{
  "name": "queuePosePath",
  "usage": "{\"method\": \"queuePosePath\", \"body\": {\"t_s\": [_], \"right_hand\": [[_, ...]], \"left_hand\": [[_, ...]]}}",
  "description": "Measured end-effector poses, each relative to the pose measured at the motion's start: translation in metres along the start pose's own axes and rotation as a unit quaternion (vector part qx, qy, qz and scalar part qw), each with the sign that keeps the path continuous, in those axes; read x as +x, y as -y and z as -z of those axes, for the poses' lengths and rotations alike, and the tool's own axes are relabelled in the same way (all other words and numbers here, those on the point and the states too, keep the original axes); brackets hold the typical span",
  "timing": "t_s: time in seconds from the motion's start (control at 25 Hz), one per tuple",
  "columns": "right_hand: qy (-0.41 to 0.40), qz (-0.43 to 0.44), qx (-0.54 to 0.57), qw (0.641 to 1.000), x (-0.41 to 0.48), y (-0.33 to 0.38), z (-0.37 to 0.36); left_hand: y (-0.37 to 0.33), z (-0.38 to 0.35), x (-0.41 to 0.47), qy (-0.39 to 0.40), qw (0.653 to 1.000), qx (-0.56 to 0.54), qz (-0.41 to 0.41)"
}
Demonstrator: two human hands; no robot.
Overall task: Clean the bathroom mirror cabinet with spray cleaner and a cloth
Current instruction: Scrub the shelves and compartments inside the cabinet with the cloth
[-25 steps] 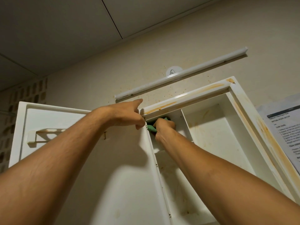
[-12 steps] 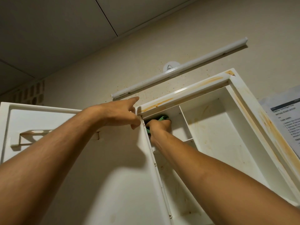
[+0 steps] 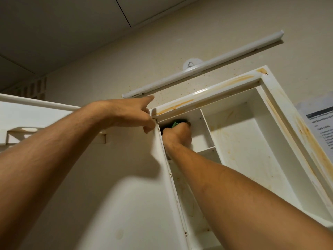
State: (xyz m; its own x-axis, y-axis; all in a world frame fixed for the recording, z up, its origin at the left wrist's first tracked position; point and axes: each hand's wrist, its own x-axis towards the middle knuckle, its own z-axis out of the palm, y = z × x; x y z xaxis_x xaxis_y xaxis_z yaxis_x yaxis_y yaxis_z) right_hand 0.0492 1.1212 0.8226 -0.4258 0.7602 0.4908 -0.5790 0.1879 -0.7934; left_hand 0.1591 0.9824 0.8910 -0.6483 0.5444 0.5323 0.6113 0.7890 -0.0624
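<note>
The white mirror cabinet [image 3: 281,127] hangs open on the wall, its frame streaked with orange-brown stains. Its door [image 3: 90,177] is swung out to the left. My left hand [image 3: 133,114] holds the door's top corner by the hinge, thumb below the edge and index finger stretched out. My right hand [image 3: 178,134] is inside the upper left compartment, gripping a green cloth [image 3: 175,124] against the top inner corner. Only a small part of the cloth shows above my knuckles. No spray bottle is in view.
A white tube light [image 3: 203,65] runs along the wall above the cabinet. A printed paper sheet [image 3: 319,127] is stuck to the wall at the right. Inside, a vertical divider [image 3: 210,134] and a small shelf [image 3: 207,150] split the cabinet. The ceiling is close overhead.
My right hand with the cloth has shifted slightly within the top left compartment. My left hand keeps its hold on the door corner. The view has tilted a little.
</note>
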Motion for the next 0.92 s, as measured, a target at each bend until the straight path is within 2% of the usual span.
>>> {"method": "queuePosePath", "body": {"t_s": [0.24, 0.44, 0.52, 0.72, 0.92], "right_hand": [[0.020, 0.057, -0.111, 0.992, 0.005, -0.004, 0.000], [0.125, 0.126, -0.302, 0.937, 0.008, 0.001, 0.038], [0.131, 0.136, -0.307, 0.933, 0.009, 0.001, 0.052], [0.102, 0.138, -0.203, 0.964, -0.001, 0.006, 0.058], [0.075, 0.165, -0.215, 0.960, -0.010, 0.000, 0.043]], "left_hand": [[-0.003, -0.002, -0.002, -0.004, 1.000, -0.003, 0.005], [-0.006, 0.002, -0.008, 0.003, 1.000, -0.019, 0.011], [-0.006, 0.001, -0.010, -0.001, 1.000, -0.025, 0.014], [-0.007, 0.001, -0.011, 0.002, 1.000, -0.023, 0.018], [-0.005, 0.000, -0.009, 0.011, 0.999, -0.027, 0.018]]}}
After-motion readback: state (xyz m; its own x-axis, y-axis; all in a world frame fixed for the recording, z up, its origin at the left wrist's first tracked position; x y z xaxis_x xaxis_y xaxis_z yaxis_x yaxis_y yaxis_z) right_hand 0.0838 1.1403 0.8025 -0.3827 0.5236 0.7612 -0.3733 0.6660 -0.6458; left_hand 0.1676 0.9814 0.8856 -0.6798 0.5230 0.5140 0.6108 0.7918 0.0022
